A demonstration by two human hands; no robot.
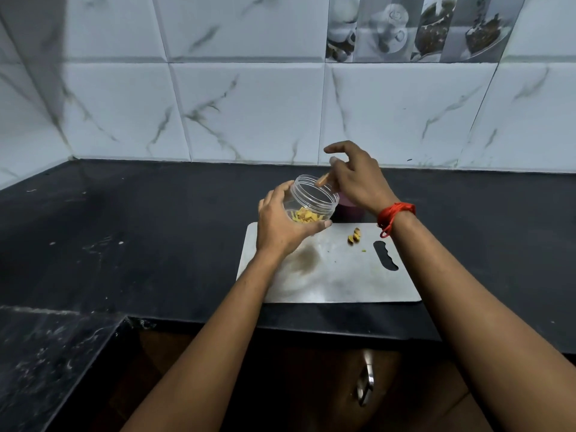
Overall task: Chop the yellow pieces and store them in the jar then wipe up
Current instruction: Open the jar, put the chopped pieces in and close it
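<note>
Above the far left corner of the cutting board (343,282): left hand (280,226) grips a clear plastic jar (311,198), fingers wrapped round its far side and thumb across the near side. Jar is lifted off the board, lidless, tilted with its threaded mouth facing up and to the right. A heap of chopped yellow pieces (307,216) lies in the jar's low side, against the palm.

Right hand (358,179) hovers just over the jar mouth, coming in from the right. Index finger is hooked upward and the other fingers are loosely curled. A tan-orange piece (322,180) sticks out from under the fingers, its tip at the jar rim. The contact is hidden by the hand, so I cannot tell whether it is pinched or already let go. Red thread (394,213) is tied round the right wrist.

On the board: a few loose yellow bits (354,236) near the far edge, right of the jar, with small crumbs just beside them. Handle slot (385,255) is at the right end. A brownish smear (307,260) marks the left part.

Behind the jar, partly hidden by the right hand, is a dark purple round object (353,210) on the black counter (156,229); its nature is unclear. Marbled white tile wall (249,104) runs along the far side. A metal cabinet handle (366,381) shows below the near counter edge.
</note>
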